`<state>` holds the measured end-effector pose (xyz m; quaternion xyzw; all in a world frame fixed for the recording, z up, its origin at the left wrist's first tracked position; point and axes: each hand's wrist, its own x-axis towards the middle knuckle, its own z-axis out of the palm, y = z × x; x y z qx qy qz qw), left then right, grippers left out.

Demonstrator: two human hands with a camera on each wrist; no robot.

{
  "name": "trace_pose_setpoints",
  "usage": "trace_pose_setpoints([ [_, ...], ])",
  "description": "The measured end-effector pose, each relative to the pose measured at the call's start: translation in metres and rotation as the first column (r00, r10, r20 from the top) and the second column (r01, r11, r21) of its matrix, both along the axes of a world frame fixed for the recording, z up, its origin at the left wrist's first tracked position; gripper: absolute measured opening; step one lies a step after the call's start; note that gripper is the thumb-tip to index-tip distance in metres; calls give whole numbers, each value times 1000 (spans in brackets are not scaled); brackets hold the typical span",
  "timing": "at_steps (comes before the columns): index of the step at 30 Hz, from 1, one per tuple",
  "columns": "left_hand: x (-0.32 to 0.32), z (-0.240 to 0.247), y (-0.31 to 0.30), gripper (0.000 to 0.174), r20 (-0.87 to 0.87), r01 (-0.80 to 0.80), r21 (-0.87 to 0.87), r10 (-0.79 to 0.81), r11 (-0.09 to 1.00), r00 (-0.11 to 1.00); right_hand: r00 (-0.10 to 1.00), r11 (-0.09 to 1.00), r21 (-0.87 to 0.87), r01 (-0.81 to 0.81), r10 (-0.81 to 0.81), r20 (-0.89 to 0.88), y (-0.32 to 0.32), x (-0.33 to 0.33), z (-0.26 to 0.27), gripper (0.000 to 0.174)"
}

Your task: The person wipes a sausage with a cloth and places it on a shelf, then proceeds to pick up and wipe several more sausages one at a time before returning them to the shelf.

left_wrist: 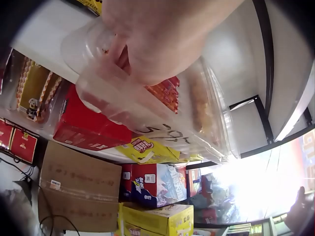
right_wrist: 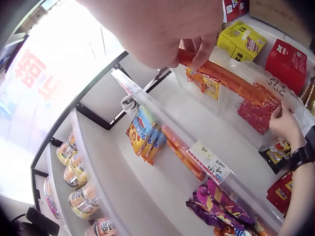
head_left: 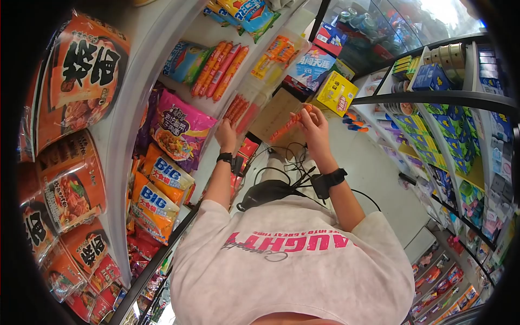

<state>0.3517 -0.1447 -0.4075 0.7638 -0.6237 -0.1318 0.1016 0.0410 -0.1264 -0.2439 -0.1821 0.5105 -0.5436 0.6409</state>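
My right hand (head_left: 315,130) pinches a long orange-red wrapped sausage (head_left: 284,130) in front of my body. In the right wrist view this sausage (right_wrist: 231,82) slants down to the right, its far end overlapping the clear bin. The left hand (head_left: 226,136) is at a clear plastic bin (left_wrist: 106,93) on the shelf. Its fingers reach over the wall among red-wrapped sausages (left_wrist: 167,96), and I cannot tell whether they grip one. Handwriting marks the bin's side in the left wrist view.
More long sausages (head_left: 219,70) lie on the shelf beside purple noodle bags (head_left: 181,127). Orange noodle packs (head_left: 86,76) fill the shelf at left. A yellow box (head_left: 336,93) and a cardboard box (left_wrist: 78,187) stand beyond the bin. Black cables (head_left: 295,168) hang at my waist.
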Motion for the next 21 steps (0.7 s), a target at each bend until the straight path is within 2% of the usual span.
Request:
trace_pose_setpoints([
  [4,-1,0,1,17,3,-6,-41,6,999,1000,1000,1000,1,-15,16,-8,-4,3,7,36],
  [6,0,6,1,18,-42,26,-63,-28,998,999,994,996,-78,-50,43,-97,-5,6,-2,35],
  [8,1,15,-2,25,-242,93,-8,-92,996,966,972,984,-154,-93,56,-228,-6,9,-13,35],
  [10,-4,45,-5,32,-468,160,48,-120,986,876,919,965,-219,-148,52,-392,-7,14,-21,35],
  [12,-34,108,-1,40,-697,235,101,-100,967,710,834,926,-225,-303,143,-533,-6,17,-4,36],
  [14,-53,147,5,43,-745,375,20,-236,927,623,762,872,-232,-431,214,-611,-6,24,0,38],
  [15,-59,155,8,45,-764,439,-24,-300,898,571,742,841,-244,-483,245,-624,-7,31,-1,38],
  [18,-65,155,13,39,-885,451,48,-171,891,433,724,781,-212,-588,390,-570,-12,46,6,39],
  [19,-64,149,14,38,-905,383,55,-115,922,409,720,764,-193,-615,445,-532,-15,52,9,39],
  [21,-56,122,16,37,-939,245,81,-9,966,344,774,783,-307,-541,320,-547,-22,71,2,40],
])
